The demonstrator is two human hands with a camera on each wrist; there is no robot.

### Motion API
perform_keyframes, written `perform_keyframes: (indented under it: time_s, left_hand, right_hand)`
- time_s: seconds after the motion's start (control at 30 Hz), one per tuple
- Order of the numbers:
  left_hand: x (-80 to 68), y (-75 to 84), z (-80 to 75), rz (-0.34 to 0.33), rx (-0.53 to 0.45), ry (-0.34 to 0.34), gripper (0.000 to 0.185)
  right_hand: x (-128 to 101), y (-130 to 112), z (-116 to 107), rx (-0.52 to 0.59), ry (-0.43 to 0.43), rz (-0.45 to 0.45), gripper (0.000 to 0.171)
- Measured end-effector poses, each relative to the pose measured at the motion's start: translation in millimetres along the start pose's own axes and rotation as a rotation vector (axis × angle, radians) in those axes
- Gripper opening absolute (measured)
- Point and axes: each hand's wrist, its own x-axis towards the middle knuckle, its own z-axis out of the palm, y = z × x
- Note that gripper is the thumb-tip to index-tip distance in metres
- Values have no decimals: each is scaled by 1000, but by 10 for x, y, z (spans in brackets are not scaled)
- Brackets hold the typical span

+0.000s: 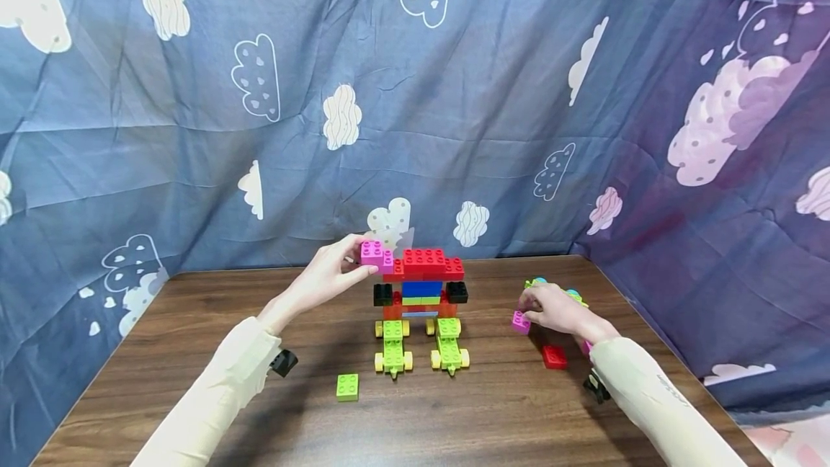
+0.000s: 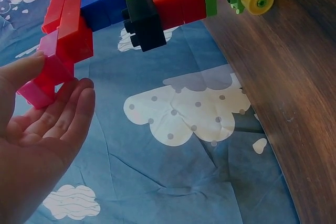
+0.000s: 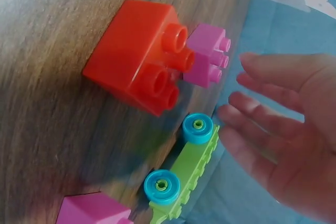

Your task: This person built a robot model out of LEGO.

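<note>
My left hand (image 1: 327, 269) pinches pink bricks (image 1: 372, 252), joined in a step, between thumb and fingers. They sit against the left end of a toy-brick figure's red shoulder row (image 1: 423, 262). Below that row come blue bricks (image 1: 421, 289), black bricks (image 1: 457, 292) at both sides and two lime wheeled bases (image 1: 393, 355) with yellow wheels. In the left wrist view the thumb lies on the pink bricks (image 2: 56, 56), fingers beneath. Over at the right, my right hand (image 1: 551, 307) reaches down by a single pink brick (image 1: 521, 321); its fingers (image 3: 257, 108) are loosely bent with nothing between them.
A red brick (image 1: 554, 357) stands nearer me than the right hand. Beyond that hand lies a lime wheeled base (image 3: 189, 166) with blue wheels. Another pink brick (image 3: 92, 211) is close by. One lime brick (image 1: 347, 387) rests front left of the figure. A cloud-print curtain (image 1: 415, 128) hangs behind.
</note>
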Motion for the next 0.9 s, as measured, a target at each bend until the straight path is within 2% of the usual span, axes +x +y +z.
perform_keyframes:
  time_s: [0.17,0.27,0.43,0.6,0.9]
  left_hand:
    - [-5,-15,5,2,0,6,47]
    - [-3,-21,9,8,-3,6,47]
    - [3,-19,1,0,-3,0,47]
    - [3,-27,-1,-8,-2,-2,47]
    - [-7,-10,-1,19,-2,8,50]
  right_hand:
    - [28,-46,20,-21,-57,52,28]
    - [30,-72,43,-19,-94,63,30]
    - [32,-87,64,-19,-102,61,28]
    - [69,-99,15,-7,-67,39,23]
    - [198,-305,-296,43,49,-33,22]
